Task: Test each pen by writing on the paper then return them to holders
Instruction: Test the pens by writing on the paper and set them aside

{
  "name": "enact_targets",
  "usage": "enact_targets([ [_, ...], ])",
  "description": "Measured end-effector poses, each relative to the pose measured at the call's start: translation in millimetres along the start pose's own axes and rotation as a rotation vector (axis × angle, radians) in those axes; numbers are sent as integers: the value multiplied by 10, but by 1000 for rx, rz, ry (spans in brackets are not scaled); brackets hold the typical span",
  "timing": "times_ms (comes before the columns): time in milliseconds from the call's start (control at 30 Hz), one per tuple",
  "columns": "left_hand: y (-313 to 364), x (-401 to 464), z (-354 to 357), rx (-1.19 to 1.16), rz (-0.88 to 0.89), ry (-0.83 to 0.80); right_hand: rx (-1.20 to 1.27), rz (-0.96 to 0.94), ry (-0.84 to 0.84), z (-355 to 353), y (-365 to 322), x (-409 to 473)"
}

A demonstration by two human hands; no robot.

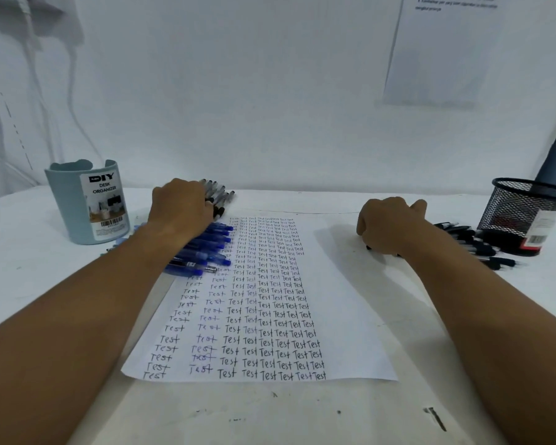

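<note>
left grip point(180, 203) curled over black pens point(217, 195) (hold unclear) | right grip point(390, 224) closed round dark pen point(369, 247)

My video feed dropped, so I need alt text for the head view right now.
Both hands reach over a sheet of paper filled with columns of "Test": the left hand rests on black pens beside a pile of blue pens, the right hand curls over a dark pen. The blue organizer stands left, the mesh holder right.
</note>
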State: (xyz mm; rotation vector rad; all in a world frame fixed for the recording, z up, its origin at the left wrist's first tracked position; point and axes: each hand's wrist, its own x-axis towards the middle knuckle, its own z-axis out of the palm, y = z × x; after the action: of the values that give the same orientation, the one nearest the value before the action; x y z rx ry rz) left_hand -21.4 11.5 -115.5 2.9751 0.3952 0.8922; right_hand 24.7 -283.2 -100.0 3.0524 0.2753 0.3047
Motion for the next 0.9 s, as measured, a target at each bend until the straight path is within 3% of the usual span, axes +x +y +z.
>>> enact_targets([
  [433,-34,35,55,38,-30,-17,64,-19,58,38,115,60],
  [900,2,28,37,14,-49,-35,102,-35,5,0,171,24],
])
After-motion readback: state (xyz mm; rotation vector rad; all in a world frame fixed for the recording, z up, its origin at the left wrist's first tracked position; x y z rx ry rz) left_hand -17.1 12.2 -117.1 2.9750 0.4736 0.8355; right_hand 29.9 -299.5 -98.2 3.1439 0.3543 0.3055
